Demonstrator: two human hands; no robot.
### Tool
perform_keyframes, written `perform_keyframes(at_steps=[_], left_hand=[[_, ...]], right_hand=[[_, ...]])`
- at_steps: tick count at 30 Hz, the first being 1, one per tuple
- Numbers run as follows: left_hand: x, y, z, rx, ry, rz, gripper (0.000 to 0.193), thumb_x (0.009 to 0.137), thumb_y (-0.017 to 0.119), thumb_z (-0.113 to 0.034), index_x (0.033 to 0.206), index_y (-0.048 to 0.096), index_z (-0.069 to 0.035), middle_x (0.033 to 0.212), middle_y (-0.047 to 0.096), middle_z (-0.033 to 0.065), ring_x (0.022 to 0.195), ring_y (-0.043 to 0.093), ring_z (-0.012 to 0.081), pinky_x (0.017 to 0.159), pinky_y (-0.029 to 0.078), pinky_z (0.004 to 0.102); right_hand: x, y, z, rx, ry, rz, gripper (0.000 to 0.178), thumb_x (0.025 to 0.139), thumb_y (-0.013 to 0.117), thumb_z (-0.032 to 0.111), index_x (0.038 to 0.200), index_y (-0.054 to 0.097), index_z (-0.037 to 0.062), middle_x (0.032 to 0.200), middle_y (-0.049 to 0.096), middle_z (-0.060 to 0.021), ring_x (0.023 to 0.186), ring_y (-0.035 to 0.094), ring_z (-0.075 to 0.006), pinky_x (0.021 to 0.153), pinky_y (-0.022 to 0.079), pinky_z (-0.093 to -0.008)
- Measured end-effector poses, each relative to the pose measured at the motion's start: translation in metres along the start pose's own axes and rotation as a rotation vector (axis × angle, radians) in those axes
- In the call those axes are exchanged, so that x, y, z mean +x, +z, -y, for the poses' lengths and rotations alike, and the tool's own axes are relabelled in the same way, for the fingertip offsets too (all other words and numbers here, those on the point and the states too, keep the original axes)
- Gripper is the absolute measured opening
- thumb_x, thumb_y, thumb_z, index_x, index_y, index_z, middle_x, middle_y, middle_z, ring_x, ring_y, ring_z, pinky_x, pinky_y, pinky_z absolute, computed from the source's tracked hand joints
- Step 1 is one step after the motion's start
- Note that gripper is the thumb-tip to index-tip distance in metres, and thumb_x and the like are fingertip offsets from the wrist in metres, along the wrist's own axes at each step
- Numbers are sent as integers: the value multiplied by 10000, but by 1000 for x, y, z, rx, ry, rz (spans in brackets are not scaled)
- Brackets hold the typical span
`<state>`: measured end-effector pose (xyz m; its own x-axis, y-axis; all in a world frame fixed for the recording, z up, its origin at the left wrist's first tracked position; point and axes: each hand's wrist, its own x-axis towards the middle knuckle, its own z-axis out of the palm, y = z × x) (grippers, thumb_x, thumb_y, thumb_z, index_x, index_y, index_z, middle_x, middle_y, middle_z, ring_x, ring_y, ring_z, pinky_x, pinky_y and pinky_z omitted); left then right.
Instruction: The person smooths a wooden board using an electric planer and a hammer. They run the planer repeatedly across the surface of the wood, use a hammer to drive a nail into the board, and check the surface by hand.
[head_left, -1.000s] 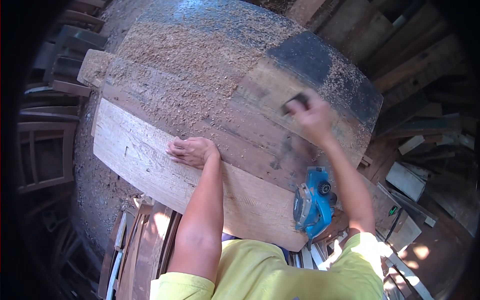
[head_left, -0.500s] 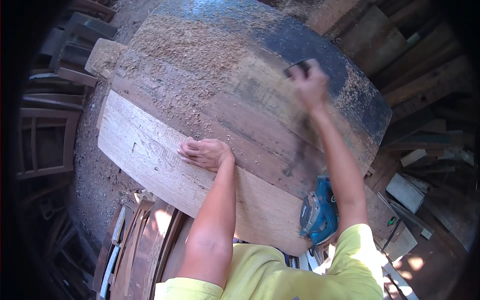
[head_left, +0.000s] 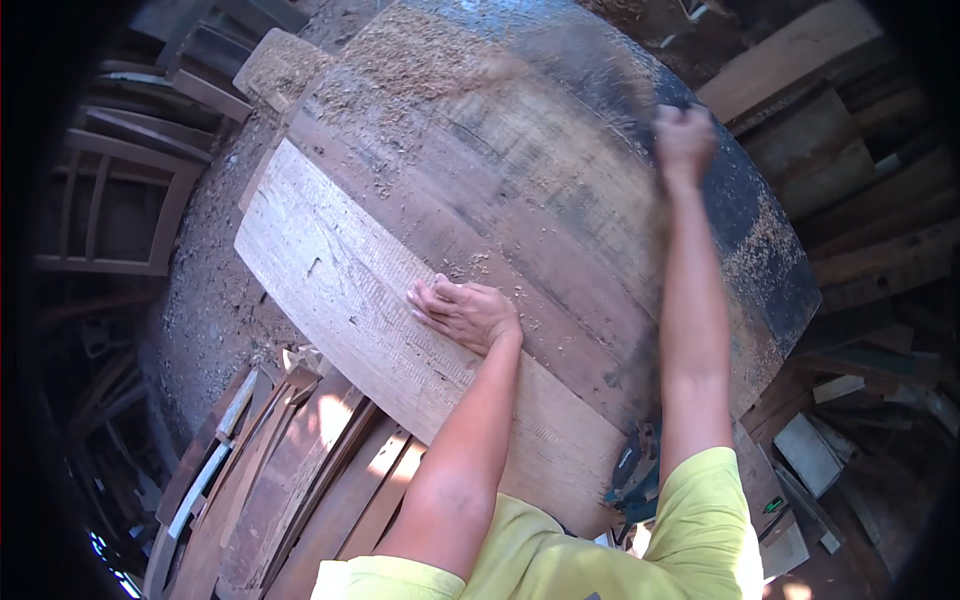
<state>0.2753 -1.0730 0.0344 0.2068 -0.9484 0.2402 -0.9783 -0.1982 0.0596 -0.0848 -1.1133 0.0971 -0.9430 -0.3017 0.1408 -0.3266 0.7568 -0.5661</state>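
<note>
Bracing the pale board (head_left: 340,250), apparently

I see left hand (head_left: 468,315) flat on it, gripping nothing, likely for support. Right hand (head_left: 686,140) farther out, curled over dark panel (head_left: 745,200); blur hides its grip from me. Shavings (head_left: 410,50) lie left of it.

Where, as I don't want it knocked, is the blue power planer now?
In the head view, the power planer sits low, right of centre, at the right end of the pale plank, just left of the yellow right sleeve.
</note>
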Motion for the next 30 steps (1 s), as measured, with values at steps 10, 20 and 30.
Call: perform_keyframes(at_steps=[10,20,30], left_hand=[[-1,-4,-6,7,12,19,339,1003,596,-145,1311,576,-5,1603,480,207,1620,376,391,1384,237,555],[6,-2,8,29,-1,25,404,988,605,-154,1358,564,2,1610,465,232,1640,341,417,1384,224,572],[1,-10,-4,-53,14,47,403,961,639,-124,1343,583,-7,1605,454,220,1639,336,440,1373,236,605]], right_hand=[[-90,34,89,399,-535,328,197,998,739,193,1179,739,114,969,820,-153,847,801,-298,752,633,-433],[-157,91,221,660,172,1137,256,1069,633,310,1163,719,89,905,752,-148,834,735,-226,740,602,-428],[53,92,82,-28,-85,-167,287,1013,720,365,1087,735,89,996,827,-197,940,814,-423,845,639,-568]])
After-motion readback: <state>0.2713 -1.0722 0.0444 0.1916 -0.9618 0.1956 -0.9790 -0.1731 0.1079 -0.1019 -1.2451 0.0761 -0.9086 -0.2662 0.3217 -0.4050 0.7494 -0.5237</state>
